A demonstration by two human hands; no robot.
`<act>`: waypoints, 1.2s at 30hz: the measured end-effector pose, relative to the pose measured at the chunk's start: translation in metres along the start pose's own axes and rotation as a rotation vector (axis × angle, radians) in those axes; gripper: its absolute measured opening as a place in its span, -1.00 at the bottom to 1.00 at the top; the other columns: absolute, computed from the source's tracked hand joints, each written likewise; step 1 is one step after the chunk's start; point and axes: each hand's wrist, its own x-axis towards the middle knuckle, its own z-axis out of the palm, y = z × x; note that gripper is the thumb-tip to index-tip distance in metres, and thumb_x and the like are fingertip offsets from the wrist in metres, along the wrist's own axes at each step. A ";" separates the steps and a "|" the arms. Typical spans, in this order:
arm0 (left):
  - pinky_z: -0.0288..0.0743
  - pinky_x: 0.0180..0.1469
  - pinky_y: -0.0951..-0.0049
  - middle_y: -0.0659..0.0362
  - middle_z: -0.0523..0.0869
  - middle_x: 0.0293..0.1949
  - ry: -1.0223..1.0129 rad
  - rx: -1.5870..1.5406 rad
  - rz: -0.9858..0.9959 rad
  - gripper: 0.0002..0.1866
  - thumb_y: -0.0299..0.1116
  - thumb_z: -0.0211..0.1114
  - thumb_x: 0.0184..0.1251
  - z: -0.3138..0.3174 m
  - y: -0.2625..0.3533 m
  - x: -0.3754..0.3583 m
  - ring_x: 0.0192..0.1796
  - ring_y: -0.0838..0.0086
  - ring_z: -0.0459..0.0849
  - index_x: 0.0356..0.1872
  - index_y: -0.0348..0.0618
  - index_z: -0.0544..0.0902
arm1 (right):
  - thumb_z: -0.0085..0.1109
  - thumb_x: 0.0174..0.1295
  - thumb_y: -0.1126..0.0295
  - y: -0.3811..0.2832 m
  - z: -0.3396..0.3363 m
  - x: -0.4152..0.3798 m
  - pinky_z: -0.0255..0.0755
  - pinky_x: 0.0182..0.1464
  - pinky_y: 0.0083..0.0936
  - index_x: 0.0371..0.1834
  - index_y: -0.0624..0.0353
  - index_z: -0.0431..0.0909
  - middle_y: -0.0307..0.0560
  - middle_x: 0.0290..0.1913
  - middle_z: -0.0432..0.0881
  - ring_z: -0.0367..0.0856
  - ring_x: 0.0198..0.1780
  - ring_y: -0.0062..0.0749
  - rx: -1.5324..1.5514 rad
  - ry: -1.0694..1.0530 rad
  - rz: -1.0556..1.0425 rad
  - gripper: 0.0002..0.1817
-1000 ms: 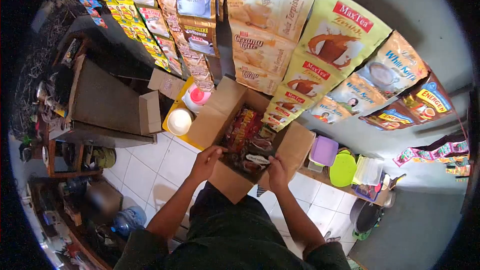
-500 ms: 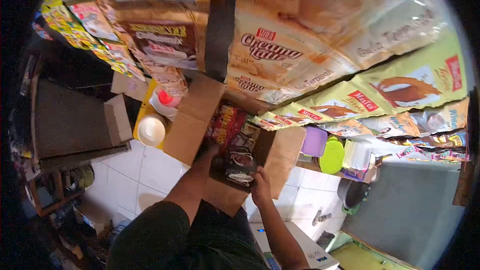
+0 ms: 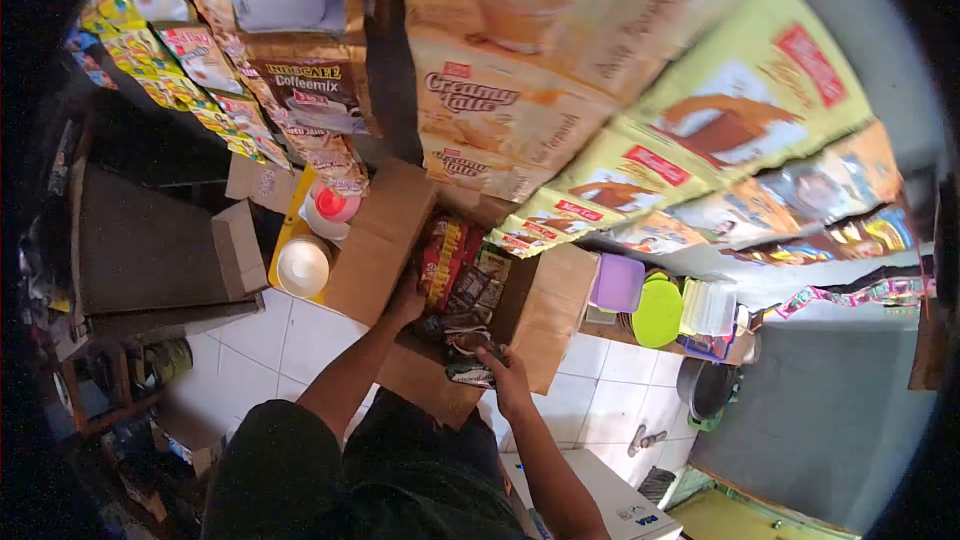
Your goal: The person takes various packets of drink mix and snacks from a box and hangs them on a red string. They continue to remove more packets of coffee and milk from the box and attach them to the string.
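An open cardboard box (image 3: 560, 305) stands before me with sachet packs inside. My left hand (image 3: 408, 302) reaches in along its left side, close beside a red pack with yellow lettering (image 3: 443, 265); its fingers are mostly hidden. Over the near edge of the box, my right hand (image 3: 508, 378) grips a dark brown and white chocolate sachet pack (image 3: 469, 358), thumb on top. Behind that pack, dark sachets with some green (image 3: 482, 285) lie in the box.
Strips of hanging sachets, among them Creamy Latte (image 3: 480, 105) and green tea packs (image 3: 610, 185), hang down over the box. A white cup (image 3: 303, 268) sits to the left. Purple (image 3: 617, 283) and green plastic ware (image 3: 657, 310) stands right. A white appliance (image 3: 600, 500) is near my right forearm.
My right hand has drawn the chocolate pack slightly towards me, uncovering more dark sachets behind it. My left hand has shifted a little left. The whole view has turned slightly.
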 end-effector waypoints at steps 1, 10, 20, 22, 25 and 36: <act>0.41 0.10 0.12 -0.24 0.58 -0.02 0.049 0.036 0.084 -0.57 -0.18 0.05 0.44 -0.015 0.022 -0.016 0.05 -0.08 0.56 0.11 -0.35 0.41 | 0.29 0.25 0.29 0.005 -0.006 0.002 0.45 0.04 -0.45 0.05 0.32 0.49 -0.08 -0.04 0.62 0.56 0.01 -0.40 0.011 0.032 0.024 -0.59; 0.47 -0.11 0.40 0.17 0.61 -0.32 0.272 -0.323 0.430 -0.64 -0.07 0.04 0.51 -0.124 0.215 -0.118 -0.19 0.51 0.57 -0.07 -0.20 0.52 | 0.22 0.30 0.33 -0.031 -0.042 -0.027 0.21 0.30 -0.39 0.32 0.24 0.27 -0.06 0.27 0.41 0.36 0.26 -0.34 0.048 -0.088 -0.253 -0.44; 0.33 -0.38 0.69 0.40 0.51 -0.48 0.346 -0.664 0.450 -0.73 -0.15 0.05 0.53 -0.208 0.396 -0.237 -0.45 0.78 0.45 -0.22 -0.14 0.53 | 0.06 0.30 0.54 -0.126 -0.049 -0.100 0.27 0.07 -0.66 0.02 0.18 0.56 -0.28 -0.12 0.54 0.44 -0.05 -0.59 -0.233 -0.297 -0.744 -0.76; 0.32 -0.39 0.68 0.40 0.52 -0.47 0.382 -0.781 0.552 -0.75 -0.18 0.06 0.53 -0.208 0.427 -0.269 -0.45 0.78 0.45 -0.20 -0.16 0.52 | 0.06 0.29 0.56 -0.141 -0.037 -0.110 0.26 0.06 -0.66 0.10 0.15 0.54 -0.28 -0.14 0.52 0.43 -0.07 -0.60 -0.235 -0.309 -0.764 -0.69; 0.33 -0.34 0.69 0.38 0.53 -0.43 0.467 -0.812 0.621 -0.79 -0.22 0.08 0.52 -0.216 0.454 -0.325 -0.40 0.78 0.46 -0.20 -0.15 0.52 | 0.06 0.26 0.57 -0.156 -0.025 -0.122 0.27 0.09 -0.66 0.19 0.10 0.52 -0.25 -0.11 0.52 0.40 0.00 -0.57 -0.349 -0.356 -0.867 -0.59; 0.41 -0.04 0.63 0.32 0.56 -0.19 0.179 -0.706 0.477 -0.82 -0.29 0.12 0.50 -0.172 0.442 -0.421 -0.13 0.74 0.51 -0.08 -0.17 0.48 | -0.10 0.42 -0.07 -0.169 0.013 -0.149 0.25 0.23 -0.48 0.08 0.22 0.56 -0.12 0.04 0.58 0.49 0.08 -0.42 -0.271 -0.652 -0.296 -0.45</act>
